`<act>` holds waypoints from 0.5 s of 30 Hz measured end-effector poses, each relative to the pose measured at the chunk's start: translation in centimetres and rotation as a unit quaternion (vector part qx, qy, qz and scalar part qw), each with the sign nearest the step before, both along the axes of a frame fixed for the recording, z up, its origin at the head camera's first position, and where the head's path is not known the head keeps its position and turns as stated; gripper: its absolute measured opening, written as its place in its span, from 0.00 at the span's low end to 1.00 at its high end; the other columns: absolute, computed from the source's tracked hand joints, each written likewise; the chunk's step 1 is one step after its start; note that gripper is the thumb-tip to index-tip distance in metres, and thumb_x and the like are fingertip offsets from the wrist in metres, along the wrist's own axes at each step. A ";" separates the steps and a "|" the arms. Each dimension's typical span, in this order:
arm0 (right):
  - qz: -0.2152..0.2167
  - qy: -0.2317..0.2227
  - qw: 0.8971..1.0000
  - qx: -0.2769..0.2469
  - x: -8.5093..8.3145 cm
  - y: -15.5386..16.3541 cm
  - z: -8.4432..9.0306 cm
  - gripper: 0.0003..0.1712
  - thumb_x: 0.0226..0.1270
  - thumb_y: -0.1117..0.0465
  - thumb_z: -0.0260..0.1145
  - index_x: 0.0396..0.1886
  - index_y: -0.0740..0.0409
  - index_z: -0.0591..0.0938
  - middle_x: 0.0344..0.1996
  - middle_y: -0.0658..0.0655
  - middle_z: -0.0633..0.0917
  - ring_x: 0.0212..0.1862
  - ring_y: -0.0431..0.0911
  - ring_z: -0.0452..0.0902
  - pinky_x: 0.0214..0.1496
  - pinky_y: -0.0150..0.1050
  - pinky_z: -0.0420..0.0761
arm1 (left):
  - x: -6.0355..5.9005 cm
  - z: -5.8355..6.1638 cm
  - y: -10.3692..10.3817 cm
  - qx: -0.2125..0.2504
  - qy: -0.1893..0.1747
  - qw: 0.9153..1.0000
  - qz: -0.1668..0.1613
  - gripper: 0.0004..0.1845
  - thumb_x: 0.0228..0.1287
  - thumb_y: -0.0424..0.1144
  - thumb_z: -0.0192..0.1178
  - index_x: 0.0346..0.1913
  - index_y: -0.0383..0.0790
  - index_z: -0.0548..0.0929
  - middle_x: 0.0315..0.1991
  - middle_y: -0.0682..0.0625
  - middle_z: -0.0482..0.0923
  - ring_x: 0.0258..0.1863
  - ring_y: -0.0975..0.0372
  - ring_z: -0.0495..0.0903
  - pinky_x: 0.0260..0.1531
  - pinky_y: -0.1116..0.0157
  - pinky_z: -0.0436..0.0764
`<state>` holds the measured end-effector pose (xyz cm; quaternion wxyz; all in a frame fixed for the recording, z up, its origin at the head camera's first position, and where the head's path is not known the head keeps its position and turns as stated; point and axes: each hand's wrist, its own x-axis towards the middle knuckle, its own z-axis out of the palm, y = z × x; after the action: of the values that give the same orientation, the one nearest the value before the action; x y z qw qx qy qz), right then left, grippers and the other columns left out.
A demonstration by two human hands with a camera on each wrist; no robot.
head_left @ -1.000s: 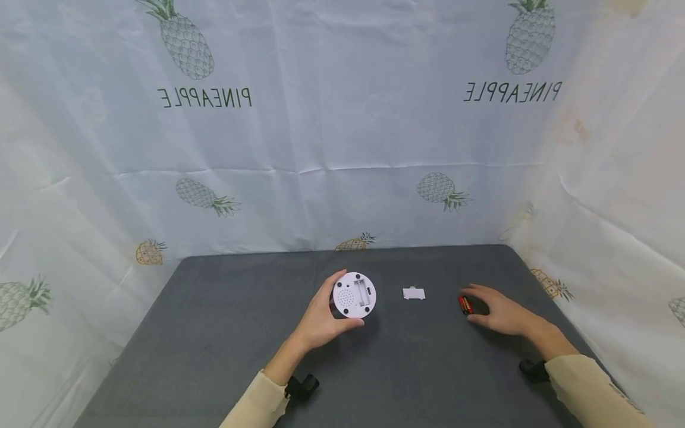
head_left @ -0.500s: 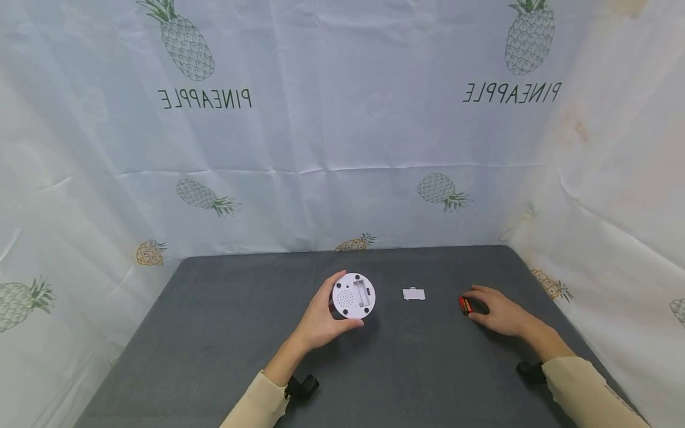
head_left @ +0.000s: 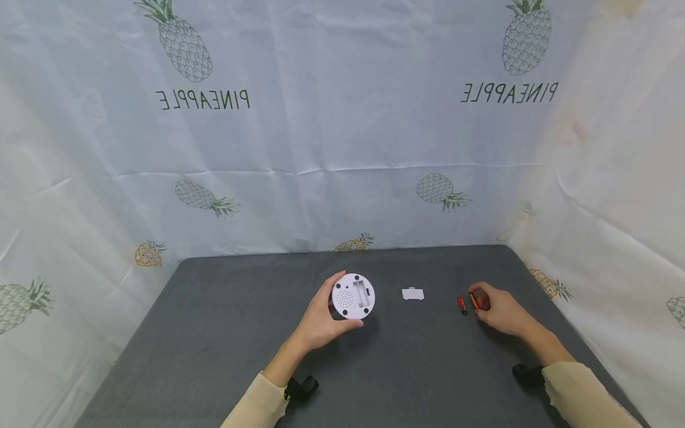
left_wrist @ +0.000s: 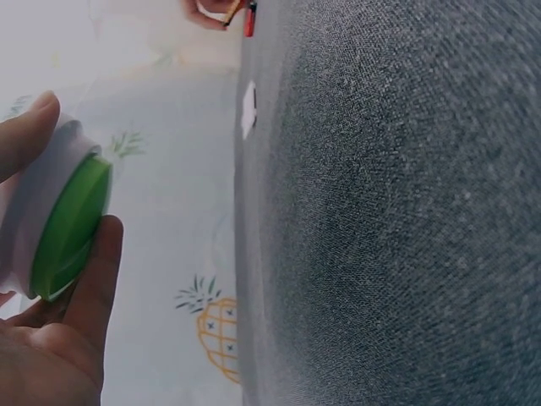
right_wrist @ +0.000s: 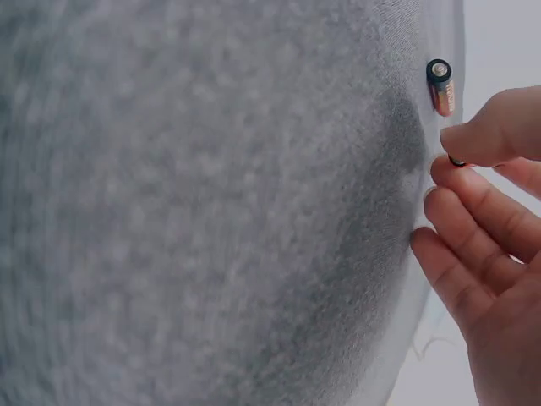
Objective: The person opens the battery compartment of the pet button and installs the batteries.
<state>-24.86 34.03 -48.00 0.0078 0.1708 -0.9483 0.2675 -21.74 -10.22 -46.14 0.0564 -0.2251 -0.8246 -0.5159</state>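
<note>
My left hand (head_left: 323,313) grips a round white device (head_left: 353,295) just above the grey table, underside up, its battery slot open. In the left wrist view the device (left_wrist: 63,222) has a green face. A small white battery cover (head_left: 412,293) lies flat to its right. Further right, one red battery (head_left: 461,305) lies on the table. My right hand (head_left: 496,310) pinches a second battery (head_left: 474,300) between thumb and fingers beside it. In the right wrist view the loose battery (right_wrist: 441,86) lies near my fingertips (right_wrist: 463,140), and the pinched one is mostly hidden.
The grey table (head_left: 225,333) is enclosed by a white pineapple-print cloth (head_left: 342,148) at the back and both sides. Black wrist camera mounts (head_left: 302,387) sit at each sleeve. Bare tabletop stretches to the left and front.
My right hand's fingers have closed round one battery and drawn it slightly right, so a second battery now shows lying apart. The left hand and device have stayed put.
</note>
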 end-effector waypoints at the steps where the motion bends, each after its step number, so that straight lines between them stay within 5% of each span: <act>1: -0.002 -0.002 1.000 -0.003 0.0 0.0 0.0 0.26 0.60 0.71 0.68 0.60 0.65 0.76 0.33 0.51 0.80 0.32 0.43 0.73 0.32 0.41 0.74 | 0.0 0.0 0.0 0.001 0.000 1.000 -0.001 0.57 0.46 0.44 0.83 0.79 0.54 0.60 0.64 0.51 0.70 0.54 0.61 0.75 0.50 0.63 0.79; 15: -0.037 -0.016 0.994 -0.099 0.8 -1.8 0.6 0.19 0.70 0.68 0.65 0.59 0.64 0.78 0.36 0.55 0.86 0.33 0.46 0.83 0.31 0.39 0.80 | -0.1 -0.1 0.0 0.007 0.009 1.000 -0.007 0.56 0.48 0.44 0.82 0.79 0.53 0.60 0.63 0.48 0.71 0.53 0.58 0.76 0.47 0.63 0.80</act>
<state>-24.09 32.25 -47.44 0.0194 0.1295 -0.9227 0.3627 -21.83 -10.26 -46.24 0.0618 -0.2351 -0.8188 -0.5200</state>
